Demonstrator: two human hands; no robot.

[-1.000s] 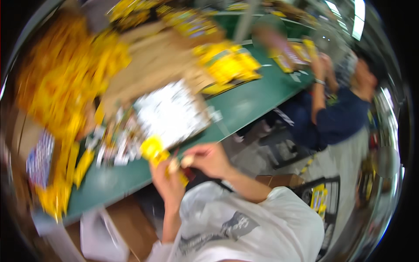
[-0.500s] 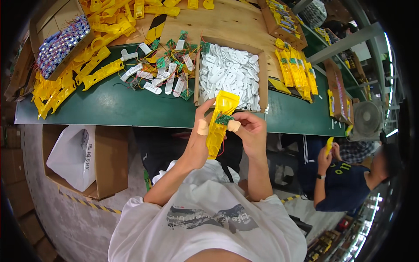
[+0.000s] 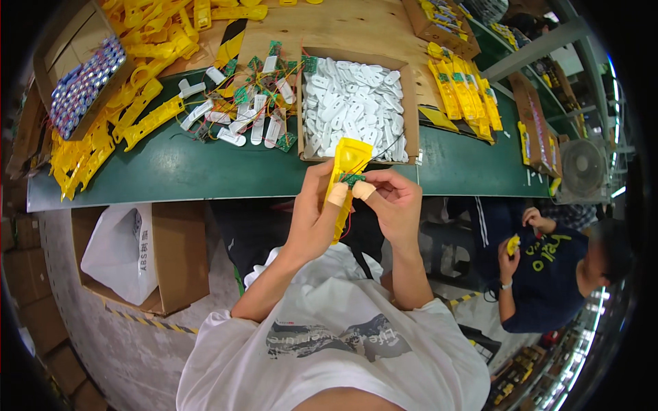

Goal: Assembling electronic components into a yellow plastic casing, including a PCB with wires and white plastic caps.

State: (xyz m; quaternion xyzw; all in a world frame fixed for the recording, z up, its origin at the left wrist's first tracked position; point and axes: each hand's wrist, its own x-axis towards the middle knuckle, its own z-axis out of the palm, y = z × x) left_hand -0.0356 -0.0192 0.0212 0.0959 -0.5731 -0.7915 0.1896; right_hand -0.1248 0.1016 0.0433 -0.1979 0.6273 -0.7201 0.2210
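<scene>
My left hand (image 3: 310, 218) is closed around a long yellow plastic housing (image 3: 354, 152), which points away from me at the table's front edge. A small green circuit board (image 3: 352, 179) with thin wires sits against the housing's open side. The fingers of my right hand (image 3: 397, 211) pinch the board's right end. My left thumb presses near its left end. Both thumbs wear tan covers. A red wire loops out below the board, beside the housing. How the board seats inside is hidden by my thumbs.
Beyond my hands stands a cardboard box (image 3: 413, 116) of white plastic parts. Left of it lie wired green boards with white pieces (image 3: 258, 120), yellow housings (image 3: 82, 154) and a box of battery cells (image 3: 89, 82). Yellow assemblies (image 3: 460, 89) lie right. A co-worker (image 3: 548, 274) sits at right.
My left thumb has moved up and right onto the board. The board has tilted and sits lower against the housing between both thumbs. The co-worker's hands have moved apart.
</scene>
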